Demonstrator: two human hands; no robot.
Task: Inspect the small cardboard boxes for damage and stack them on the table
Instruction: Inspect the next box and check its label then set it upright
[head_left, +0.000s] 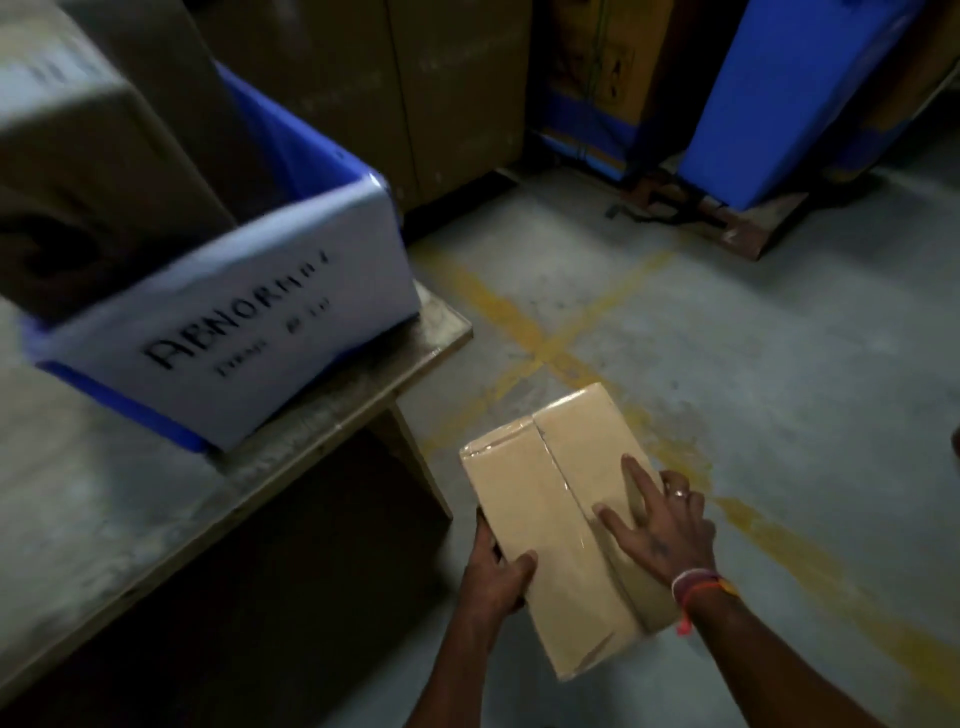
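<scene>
A small cardboard box, sealed along its top seam with clear tape, is held in the lower middle of the frame, above the concrete floor and just right of the counter. The left hand is curled around the box's near left edge, thumb on top, so its grip is closed on the box. The right hand is laid flat on the top face with fingers straight and spread; a ring and wristbands are worn on it. On the counter at the left of the frame a blue bin is seen, fronted by a white label with blurred lettering, with a large carton inside it. Yellow lines are painted on the floor, and blue-wrapped goods stand at the upper right.
</scene>
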